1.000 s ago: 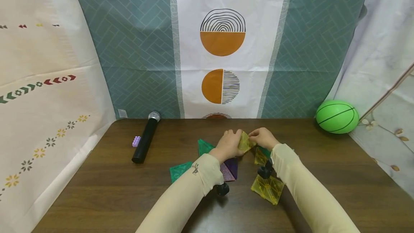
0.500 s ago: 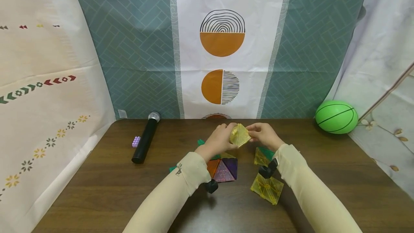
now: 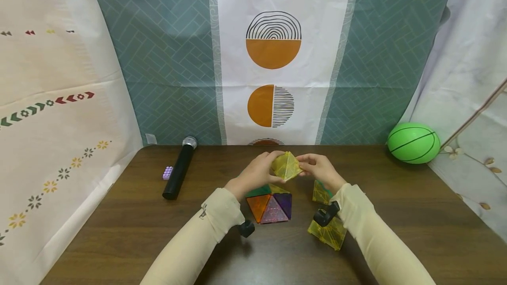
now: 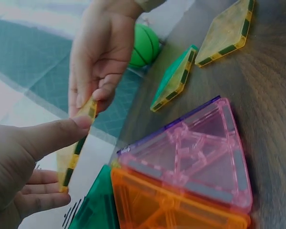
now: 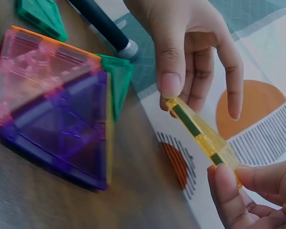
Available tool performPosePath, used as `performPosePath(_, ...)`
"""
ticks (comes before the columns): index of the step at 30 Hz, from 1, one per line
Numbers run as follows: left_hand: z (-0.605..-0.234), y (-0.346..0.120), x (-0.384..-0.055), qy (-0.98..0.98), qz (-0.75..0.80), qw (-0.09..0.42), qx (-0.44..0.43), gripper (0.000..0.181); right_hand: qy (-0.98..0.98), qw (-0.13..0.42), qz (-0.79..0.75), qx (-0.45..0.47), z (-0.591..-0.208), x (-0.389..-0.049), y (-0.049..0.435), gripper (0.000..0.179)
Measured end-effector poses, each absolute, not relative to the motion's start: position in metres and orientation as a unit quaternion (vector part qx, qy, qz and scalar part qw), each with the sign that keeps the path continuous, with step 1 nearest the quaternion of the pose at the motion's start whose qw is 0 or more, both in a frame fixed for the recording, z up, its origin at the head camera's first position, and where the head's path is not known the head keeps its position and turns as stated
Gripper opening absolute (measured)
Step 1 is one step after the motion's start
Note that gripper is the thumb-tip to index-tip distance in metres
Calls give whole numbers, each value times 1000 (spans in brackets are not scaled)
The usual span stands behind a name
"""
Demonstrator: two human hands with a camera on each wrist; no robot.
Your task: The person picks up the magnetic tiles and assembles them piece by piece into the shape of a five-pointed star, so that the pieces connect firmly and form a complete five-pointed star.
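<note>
Between both hands, raised over the table, is a yellow magnetic tile piece (image 3: 287,166) with a seam down its middle, like two joined triangles. My left hand (image 3: 255,173) pinches its left side, thumb on the near edge in the left wrist view. The right hand (image 3: 321,170) pinches the opposite edge with thumb and fingertips (image 5: 224,181). Below the hands stands a faceted build of triangular magnetic tiles: orange (image 3: 258,206), pink (image 3: 274,212), purple (image 5: 66,131), green (image 4: 97,202) and yellow. The left arm partly covers its back left.
To the right lie a yellow triangle tile (image 3: 320,192) with green behind it, and yellow tiles (image 3: 330,236) nearer the front. A loose green tile (image 5: 43,16) shows in the right wrist view. A microphone (image 3: 179,170), purple block (image 3: 167,173) and green ball (image 3: 413,143) sit farther out.
The yellow piece has been lifted from beside the tile build and shifted left, turning to show its seam. Both hands moved with it, uncovering the orange, pink and purple tiles.
</note>
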State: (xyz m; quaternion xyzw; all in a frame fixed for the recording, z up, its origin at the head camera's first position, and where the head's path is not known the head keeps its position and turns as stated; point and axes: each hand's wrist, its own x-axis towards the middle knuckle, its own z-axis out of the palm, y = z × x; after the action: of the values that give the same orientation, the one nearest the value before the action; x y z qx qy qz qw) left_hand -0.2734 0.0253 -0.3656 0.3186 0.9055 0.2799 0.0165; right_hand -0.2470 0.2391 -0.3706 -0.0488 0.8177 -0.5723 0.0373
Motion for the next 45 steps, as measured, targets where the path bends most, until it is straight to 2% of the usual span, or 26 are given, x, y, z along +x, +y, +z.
performPosePath(15,-375,10,-280,888,302,121,324,79,784,45,-619,-14,-407,-241,220,32)
performPosePath(35,-372,5,-283,883,284,154,341,68,767,52,-640,1,-417,-235,210,34)
performPosePath(45,-370,5,-280,874,299,173,342,66,831,32,-555,9,-415,-232,203,31)
